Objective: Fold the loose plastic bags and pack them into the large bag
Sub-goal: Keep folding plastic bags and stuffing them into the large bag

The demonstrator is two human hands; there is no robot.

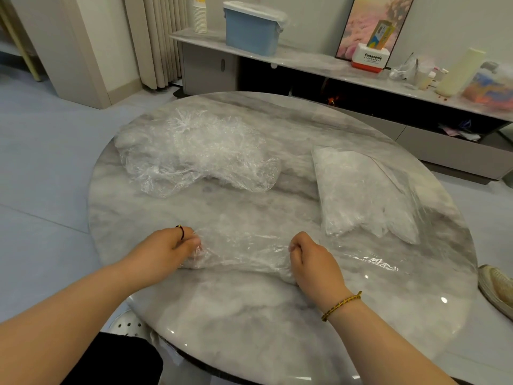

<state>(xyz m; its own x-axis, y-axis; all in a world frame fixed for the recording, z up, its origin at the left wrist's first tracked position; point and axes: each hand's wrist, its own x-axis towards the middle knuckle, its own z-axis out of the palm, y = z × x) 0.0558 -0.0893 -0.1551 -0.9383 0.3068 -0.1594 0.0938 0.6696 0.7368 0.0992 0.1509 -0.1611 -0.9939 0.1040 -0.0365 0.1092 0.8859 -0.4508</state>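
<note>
Head view: left hand (169,245), right hand (311,257) pinch opposite ends of clear bag (244,251), flat on near counter (249,315). Film likely feather-light, limp, slippery; grip edges. Beyond: crumpled pile (194,151) far left, part-filled large bag (361,195) right.

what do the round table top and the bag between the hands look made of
The table top looks like polished marble or a stone-look slab: grey veining, glossy, with light glints. The bag is thin clear plastic film: crinkled, with the table showing through.
</note>
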